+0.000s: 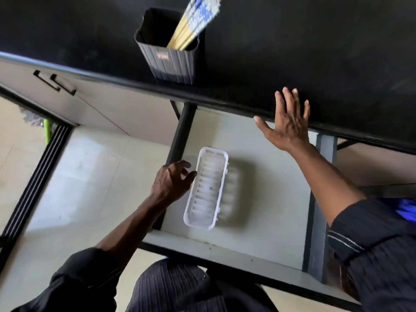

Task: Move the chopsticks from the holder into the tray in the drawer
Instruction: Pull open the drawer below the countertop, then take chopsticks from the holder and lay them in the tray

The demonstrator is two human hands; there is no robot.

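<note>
A dark ribbed holder [173, 61] stands on the black countertop [315, 52] near its front edge. Several chopsticks [193, 25] with pale wooden shafts and blue-and-white tops lean in it toward the upper right. Below, the pulled-out drawer [265, 199] holds a white slotted tray [208, 188], which lies lengthwise and has nothing in it. My left hand [172, 181] hovers at the tray's left rim, fingers curled and apart, holding nothing. My right hand [289, 122] is spread open above the drawer's back, fingertips over the counter's front edge, to the right of the holder.
Pale cabinet fronts with black handles [55, 83] run to the left under the counter. A tiled floor [78, 176] and a dark sliding-door track [38, 176] lie at left. My dark ribbed clothing [180, 289] fills the bottom, close to the drawer's front edge.
</note>
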